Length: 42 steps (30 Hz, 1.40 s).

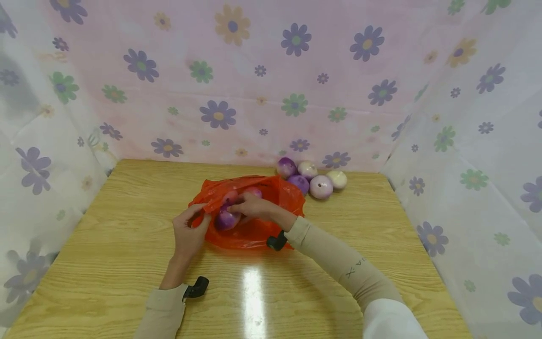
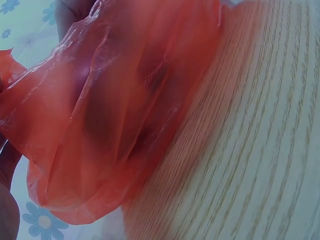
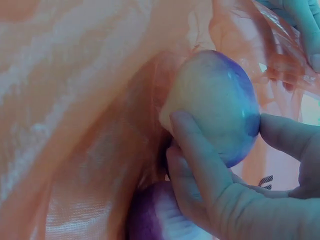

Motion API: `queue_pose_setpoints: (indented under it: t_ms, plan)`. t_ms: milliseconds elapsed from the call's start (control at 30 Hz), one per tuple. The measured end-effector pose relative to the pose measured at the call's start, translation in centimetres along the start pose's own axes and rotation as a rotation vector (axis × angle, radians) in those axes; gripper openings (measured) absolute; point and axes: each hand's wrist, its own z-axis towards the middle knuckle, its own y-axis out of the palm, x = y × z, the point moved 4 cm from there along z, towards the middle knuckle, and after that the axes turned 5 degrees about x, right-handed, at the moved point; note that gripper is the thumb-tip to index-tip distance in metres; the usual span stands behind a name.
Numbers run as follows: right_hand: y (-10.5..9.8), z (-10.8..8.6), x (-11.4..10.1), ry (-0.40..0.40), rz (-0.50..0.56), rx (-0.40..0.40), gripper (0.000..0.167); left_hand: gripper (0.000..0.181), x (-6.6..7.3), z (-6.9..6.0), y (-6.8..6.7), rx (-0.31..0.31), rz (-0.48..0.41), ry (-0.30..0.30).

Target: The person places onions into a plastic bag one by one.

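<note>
The right hand (image 1: 256, 207) is down in the mouth of a thin red bag (image 1: 241, 241), its thumb and fingertips set on opposite sides of a purple-and-white onion (image 3: 215, 105). They are apart by just the onion's width, and it fills the gap between them. A second onion (image 3: 162, 212) sits in the bag right by those fingers, partly hidden. On the left, the left hand (image 1: 188, 233) has thumb and fingers pinched together on the bag's left edge, with no onion in their grasp.

The bag slumps on a pale wooden table (image 1: 139, 235), around the middle. Just beyond its far right side five loose onions (image 1: 321, 187) huddle together, some deep purple, others nearly white. A bright streak of light (image 1: 253, 301) shines off the near part of the wood.

A pinkish flowered sheet (image 1: 254, 52) rises behind the far edge of the table, and whiter flowered sheeting (image 1: 466, 212) closes off both the left and right sides. Beige sleeves (image 1: 338, 259) cover the person's forearms, the right one with dark lettering, and a small black fitting (image 1: 196, 287) sticks out at each wrist.
</note>
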Motion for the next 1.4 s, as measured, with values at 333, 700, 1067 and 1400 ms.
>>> queue_pose_setpoints:
  t_ms: [333,700,1067,1400]
  plan:
    - [0.7,0.4,0.7,-0.051,0.002,0.041,0.027,0.025,-2.8,-1.0,-0.5,-0.018,0.083,-0.049]
    - [1.3,0.9,1.3,-0.119,0.018,0.119,0.034,0.024,-3.0,-0.9,-0.5,0.001,0.040,-0.039]
    - [1.5,0.8,0.9,-0.166,-0.137,0.078,0.037,0.025,-3.4,-0.8,-0.7,0.005,0.059,-0.033]
    - [-0.4,-2.9,-2.4,-0.171,-0.510,0.030,0.048,0.026,-3.4,-0.7,-1.0,0.016,0.031,-0.033]
